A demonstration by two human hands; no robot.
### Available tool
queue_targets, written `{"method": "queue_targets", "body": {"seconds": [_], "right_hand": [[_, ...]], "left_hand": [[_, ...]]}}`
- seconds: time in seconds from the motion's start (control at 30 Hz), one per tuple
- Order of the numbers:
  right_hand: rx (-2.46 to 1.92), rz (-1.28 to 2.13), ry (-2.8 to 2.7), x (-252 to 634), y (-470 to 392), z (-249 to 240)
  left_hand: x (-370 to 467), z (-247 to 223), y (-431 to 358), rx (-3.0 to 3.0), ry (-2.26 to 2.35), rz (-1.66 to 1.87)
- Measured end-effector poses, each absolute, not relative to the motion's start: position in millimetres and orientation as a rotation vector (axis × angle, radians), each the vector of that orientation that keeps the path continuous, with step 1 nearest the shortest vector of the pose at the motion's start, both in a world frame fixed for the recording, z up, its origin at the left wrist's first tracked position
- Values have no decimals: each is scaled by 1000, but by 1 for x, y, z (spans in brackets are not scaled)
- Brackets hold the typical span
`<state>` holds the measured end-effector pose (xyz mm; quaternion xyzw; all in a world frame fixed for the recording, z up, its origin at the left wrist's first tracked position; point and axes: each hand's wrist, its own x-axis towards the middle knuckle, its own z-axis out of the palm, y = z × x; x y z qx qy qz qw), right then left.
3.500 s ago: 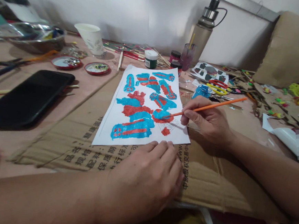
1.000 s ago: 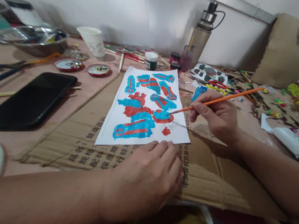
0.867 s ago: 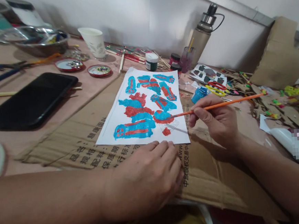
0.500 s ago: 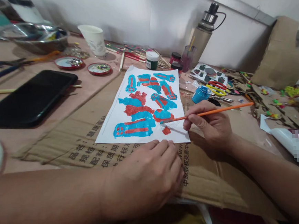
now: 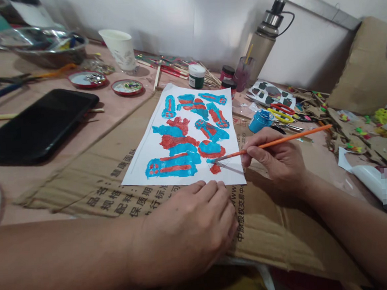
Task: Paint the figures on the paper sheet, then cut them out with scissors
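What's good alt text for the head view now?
A right hand holds an orange paintbrush over a white sheet painted in blue and red, the left hand resting at its near edge. Cardboard lies beneath; a black phone lies left, an open blue paint jar right.

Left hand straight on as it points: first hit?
Likely the white paper sheet with blue and red painted shapes; the left hand is right at its near edge, contact unclear.
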<state>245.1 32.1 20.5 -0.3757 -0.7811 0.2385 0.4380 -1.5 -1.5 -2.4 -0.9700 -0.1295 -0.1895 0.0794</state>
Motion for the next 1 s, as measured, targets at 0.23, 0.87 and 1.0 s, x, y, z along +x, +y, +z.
{"method": "queue_targets", "body": {"seconds": [0.23,0.87,1.0], "right_hand": [[-857,646,-1899,238,35,18],[-884,637,-1893,236,38,16],[-905,666,-1909,238,39,17]], "left_hand": [[-2,-1,-1,-2915,-392,-576],[-2,-2,-2,-2899,-405,-574],[-2,-3,-2,-2899,-402,-579]]}}
